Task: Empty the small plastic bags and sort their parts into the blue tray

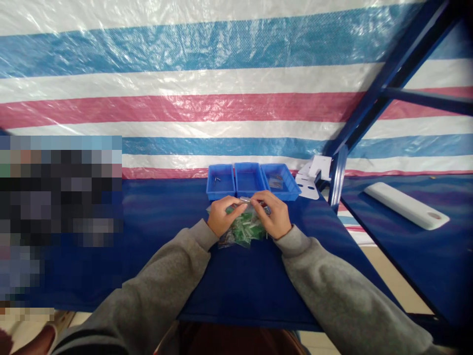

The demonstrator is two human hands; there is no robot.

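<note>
Striped tarp (221, 74) hangs behind a blue table (155, 231). At frame center both hands pinch one small metal part: left hand (221, 217), right hand (275, 217), over a bag of green parts (246, 230). Three blue bins (251, 180) above look nearly empty, so sorting seems barely started.

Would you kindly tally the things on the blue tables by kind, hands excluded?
Blue trays: 3
Clear bag of green parts, under both hands: 1
White flat pieces beside the trays: a small stack, number unclear, counted as 1
Long white piece on the right table: 1
Total: 6
</note>
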